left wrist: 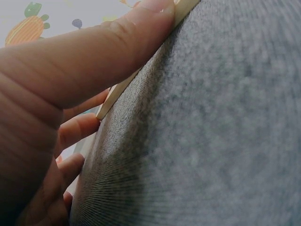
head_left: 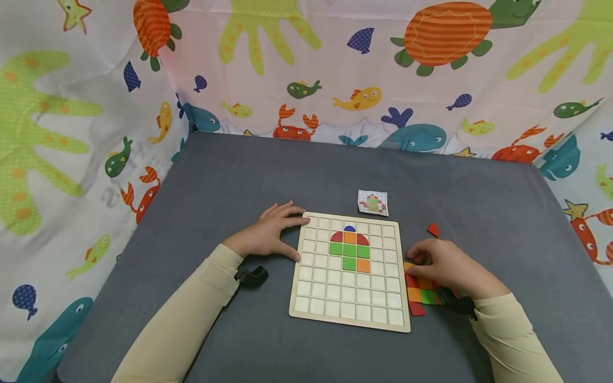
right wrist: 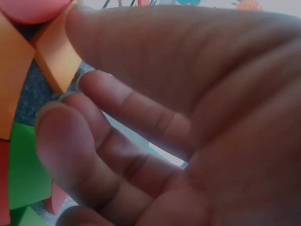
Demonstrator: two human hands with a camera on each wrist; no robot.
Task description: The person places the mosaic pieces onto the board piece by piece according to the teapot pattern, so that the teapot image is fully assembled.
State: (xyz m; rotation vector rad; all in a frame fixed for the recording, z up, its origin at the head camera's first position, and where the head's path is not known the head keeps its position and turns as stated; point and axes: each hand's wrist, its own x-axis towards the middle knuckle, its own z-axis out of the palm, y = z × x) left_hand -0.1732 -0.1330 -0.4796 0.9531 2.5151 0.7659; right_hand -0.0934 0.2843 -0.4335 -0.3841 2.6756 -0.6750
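Observation:
A square wooden grid board (head_left: 332, 293) lies on the grey table. On it sit a blue half-round piece (head_left: 349, 229), two red quarter-round pieces (head_left: 337, 237), several green squares (head_left: 349, 250) and two orange squares (head_left: 364, 265). My left hand (head_left: 270, 231) rests at the board's left edge, thumb and fingers spread against it. Beside the board's right edge, my right hand (head_left: 445, 266) hovers low over a pile of coloured tiles (head_left: 414, 296), partly hiding it. In the right wrist view its thumb overlaps an orange tile (right wrist: 59, 52), while the bent fingers stand apart from it.
A small pattern card (head_left: 373, 202) with a coloured design lies behind the board. One red triangle (head_left: 433, 229) lies apart, beyond the right hand. Fabric printed with sea animals (head_left: 297, 90) rises along the table's back and sides. Each wrist wears a black band (head_left: 252, 276).

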